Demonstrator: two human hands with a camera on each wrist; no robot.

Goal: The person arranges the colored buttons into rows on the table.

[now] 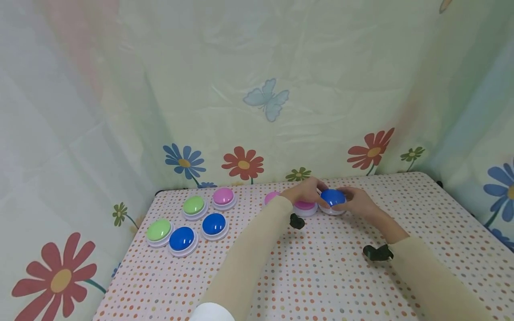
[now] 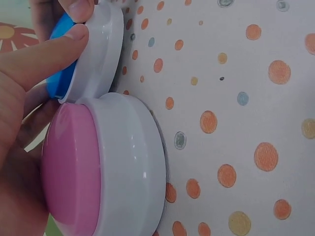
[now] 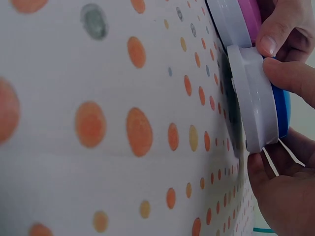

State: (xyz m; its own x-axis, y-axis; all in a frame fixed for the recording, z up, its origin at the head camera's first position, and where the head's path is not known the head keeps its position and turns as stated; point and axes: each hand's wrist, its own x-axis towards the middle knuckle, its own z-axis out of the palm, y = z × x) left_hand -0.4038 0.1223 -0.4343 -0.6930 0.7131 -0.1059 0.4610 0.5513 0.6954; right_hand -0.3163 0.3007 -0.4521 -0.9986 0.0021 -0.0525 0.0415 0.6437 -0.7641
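Note:
A blue dome push button (image 1: 333,197) on a white round base stands at the right end of a short row near the back of the table. My left hand (image 1: 308,191) touches its left side with thumb and fingers, reaching over a pink dome button (image 2: 74,169) beside it. From the right, my right hand (image 1: 359,203) grips the same blue button, thumb on the near side and fingers round the base rim (image 3: 256,103). The white bases of the blue and pink buttons touch or nearly touch. Another pink button (image 1: 271,197) is partly hidden behind my left forearm.
On the table's left side sit two green buttons (image 1: 158,230), two blue buttons (image 1: 214,224) and one pink button (image 1: 223,196). A dotted cloth (image 1: 321,276) covers the table. Behind it hangs a flower-printed curtain (image 1: 321,111) along the back edge.

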